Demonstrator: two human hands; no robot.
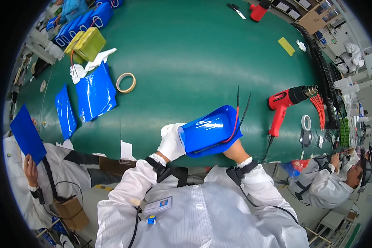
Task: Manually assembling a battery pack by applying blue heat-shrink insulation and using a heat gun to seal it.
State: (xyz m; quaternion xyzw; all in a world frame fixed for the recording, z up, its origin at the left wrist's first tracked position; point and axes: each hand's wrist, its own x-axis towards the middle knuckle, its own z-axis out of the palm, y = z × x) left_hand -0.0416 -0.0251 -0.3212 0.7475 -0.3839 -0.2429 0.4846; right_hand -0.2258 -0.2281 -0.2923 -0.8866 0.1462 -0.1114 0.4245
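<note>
A glossy blue heat-shrink sleeve (pixel 208 129) is held in front of me above the near edge of the table. Its flared end faces right, and a red and a black wire (pixel 237 111) come out there. What fills the sleeve is mostly hidden. My left hand (pixel 172 141), in a white glove, grips its left end. At the lower right, my right hand (pixel 237 152), bare where it shows, holds the sleeve from beneath; its fingertips are hidden behind it. To the right a red heat gun (pixel 280 108) lies on the table.
Blue film sheets (pixel 95 93), a tape roll (pixel 126 82) and yellow packs (pixel 90 44) lie to the left. Blue packs (pixel 84 22) stand behind them. Scissors (pixel 236 11) and a second heat gun (pixel 259 11) are at the far side. Co-workers (pixel 335 182) sit on both sides.
</note>
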